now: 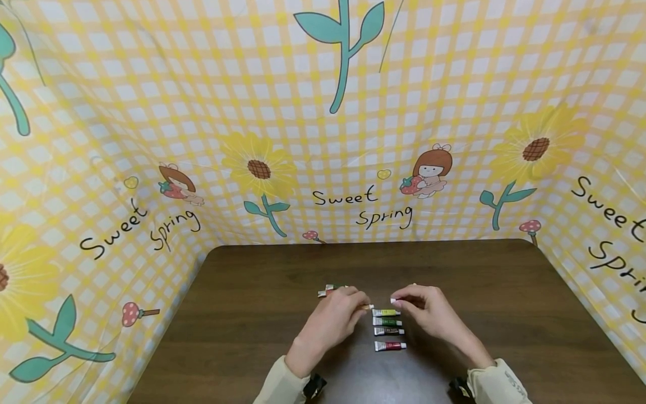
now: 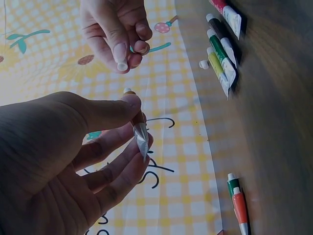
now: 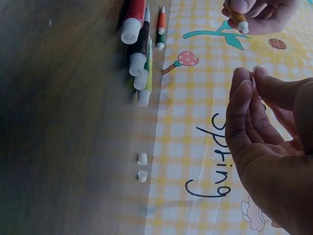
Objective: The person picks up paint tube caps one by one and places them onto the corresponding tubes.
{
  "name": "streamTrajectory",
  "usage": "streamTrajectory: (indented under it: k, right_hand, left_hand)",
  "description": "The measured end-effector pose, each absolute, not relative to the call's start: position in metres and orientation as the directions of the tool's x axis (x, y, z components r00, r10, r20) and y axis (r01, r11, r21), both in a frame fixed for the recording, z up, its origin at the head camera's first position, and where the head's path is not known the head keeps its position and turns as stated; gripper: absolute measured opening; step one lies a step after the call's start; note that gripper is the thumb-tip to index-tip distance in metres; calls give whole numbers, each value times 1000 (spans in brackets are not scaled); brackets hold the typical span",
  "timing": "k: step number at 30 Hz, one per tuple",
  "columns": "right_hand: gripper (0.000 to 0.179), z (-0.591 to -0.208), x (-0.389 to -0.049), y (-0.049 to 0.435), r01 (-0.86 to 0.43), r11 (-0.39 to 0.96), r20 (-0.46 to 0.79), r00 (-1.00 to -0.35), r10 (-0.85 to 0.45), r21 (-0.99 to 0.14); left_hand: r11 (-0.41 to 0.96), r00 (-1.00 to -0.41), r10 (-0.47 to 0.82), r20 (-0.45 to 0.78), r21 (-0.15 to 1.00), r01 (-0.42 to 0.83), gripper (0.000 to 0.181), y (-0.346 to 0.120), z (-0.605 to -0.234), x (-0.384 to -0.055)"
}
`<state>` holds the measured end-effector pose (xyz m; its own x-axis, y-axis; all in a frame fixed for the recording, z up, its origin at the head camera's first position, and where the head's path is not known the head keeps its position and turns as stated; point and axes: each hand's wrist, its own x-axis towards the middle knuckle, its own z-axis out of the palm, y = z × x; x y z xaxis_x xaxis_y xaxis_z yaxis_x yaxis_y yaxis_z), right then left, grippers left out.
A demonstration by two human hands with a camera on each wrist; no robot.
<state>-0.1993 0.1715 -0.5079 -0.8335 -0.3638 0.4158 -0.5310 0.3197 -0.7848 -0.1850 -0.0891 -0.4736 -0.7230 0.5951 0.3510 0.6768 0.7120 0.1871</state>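
Note:
My left hand (image 1: 330,320) pinches a small orange-brown paint tube (image 2: 140,128) between thumb and fingers, its white tip (image 3: 243,27) pointing toward the other hand. Just across a small gap, my right hand (image 1: 429,308) holds a little white cap (image 1: 393,301) at its fingertips; in the right wrist view the fingers mostly hide it. Between and below the hands lies a column of tubes on the table: yellow (image 1: 386,312), green (image 1: 387,322), black (image 1: 389,331) and red (image 1: 390,346).
Two loose white caps (image 3: 142,158) lie on the brown table (image 1: 252,325) near its far side. An orange-red tube (image 2: 239,208) and a dark green tube (image 2: 232,182) lie together beyond the left hand. Yellow checked cloth (image 1: 323,140) hangs around the table's back and sides.

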Motion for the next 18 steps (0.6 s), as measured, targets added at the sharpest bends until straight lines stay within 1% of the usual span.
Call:
streamTrajectory:
  k: [5, 10, 15, 18]
  right_hand:
    - [10, -505, -197, 168, -530, 313, 408, -831, -379, -788]
    - [12, -507, -197, 166, -517, 328, 385, -836, -391, -790]
    - [13, -509, -197, 161, -551, 315, 416, -815, -402, -773]
    - [8, -511, -196, 159, -565, 299, 432, -804, -409, -769]
  left_hand:
    - [706, -709, 607, 358, 166, 688, 9, -87, -472, -184]
    - [693, -695, 617, 370, 164, 702, 8, -86, -471, -184]
    - [681, -689, 623, 371, 177, 711, 9, -86, -471, -183]
    - [680, -689, 626, 366, 178, 712, 10, -86, -471, -182]
